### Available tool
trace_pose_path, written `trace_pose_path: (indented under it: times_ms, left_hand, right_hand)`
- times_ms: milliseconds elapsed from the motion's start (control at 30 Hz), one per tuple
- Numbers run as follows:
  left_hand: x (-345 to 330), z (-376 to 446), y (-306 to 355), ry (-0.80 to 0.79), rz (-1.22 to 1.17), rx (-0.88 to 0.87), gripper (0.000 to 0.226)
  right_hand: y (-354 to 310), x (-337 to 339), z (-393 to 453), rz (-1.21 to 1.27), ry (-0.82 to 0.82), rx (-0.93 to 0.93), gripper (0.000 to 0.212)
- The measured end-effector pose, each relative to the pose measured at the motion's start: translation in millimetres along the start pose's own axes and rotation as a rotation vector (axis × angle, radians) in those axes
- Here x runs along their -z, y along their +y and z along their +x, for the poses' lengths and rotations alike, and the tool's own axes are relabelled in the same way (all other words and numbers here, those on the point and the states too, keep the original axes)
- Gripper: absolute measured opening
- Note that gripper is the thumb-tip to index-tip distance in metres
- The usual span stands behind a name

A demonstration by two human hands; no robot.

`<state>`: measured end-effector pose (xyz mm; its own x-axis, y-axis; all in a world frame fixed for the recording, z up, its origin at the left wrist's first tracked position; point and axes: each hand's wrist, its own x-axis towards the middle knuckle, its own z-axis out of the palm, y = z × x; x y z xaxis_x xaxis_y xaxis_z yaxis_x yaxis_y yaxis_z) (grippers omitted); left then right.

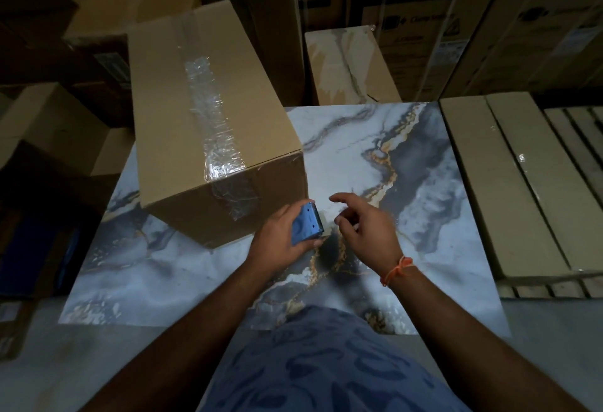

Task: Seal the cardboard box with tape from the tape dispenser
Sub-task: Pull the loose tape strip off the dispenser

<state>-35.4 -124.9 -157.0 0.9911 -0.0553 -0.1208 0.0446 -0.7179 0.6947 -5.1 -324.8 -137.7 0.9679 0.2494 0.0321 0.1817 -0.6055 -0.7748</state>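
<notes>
A tall brown cardboard box (176, 124) stands on the marble-patterned surface (408, 183). A wrinkled strip of clear tape (215, 137) runs along its top seam and down the near side. My left hand (280, 242) grips a blue tape dispenser (306, 224) just right of the box's near corner. My right hand (362, 225) hovers beside the dispenser, an orange thread on its wrist. Its thumb and fingers are curled near the dispenser's front edge. Whether they pinch the tape end is unclear.
Stacked cardboard boxes (417, 19) fill the back, some marked "washing machine". Flat long cartons (509, 189) lie on a pallet to the right. More boxes (55, 124) sit at the left. A marble-printed box (349, 68) stands behind the surface.
</notes>
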Motion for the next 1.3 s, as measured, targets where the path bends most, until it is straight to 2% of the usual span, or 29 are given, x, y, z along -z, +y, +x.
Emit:
trace_pose_path:
  times_ms: [233,433,567,800,1033,1300]
  left_hand:
    - [-3.8,-2.0,-6.4,-0.013,0.021,-0.014,0.080]
    - [-5.8,-1.8,-11.7,-0.022,0.063,-0.040,0.080]
    - [-8.9,-1.3,-14.7,-0.019,0.072,-0.038,0.080]
    - [-10.0,14.8,-11.2,-0.090,0.115,-0.011,0.081]
    - [-3.4,26.8,-4.9,-0.181,0.256,-0.126,0.083]
    - [3.9,25.2,-3.5,-0.221,0.334,-0.122,0.087]
  right_hand:
    - [7.3,-4.5,-1.8,-0.054,-0.014,0.021,0.032]
    - [10.6,-4.5,2.1,-0.075,-0.084,-0.063,0.028]
    - [12.0,-9.0,3.9,-0.059,-0.026,-0.103,0.017]
    - [13.2,-3.7,4.7,0.025,0.040,-0.164,0.017]
    - [15.5,9.2,4.1,0.047,0.053,-0.202,0.015]
    - [19.5,8.4,-6.7,0.103,0.130,-0.241,0.012]
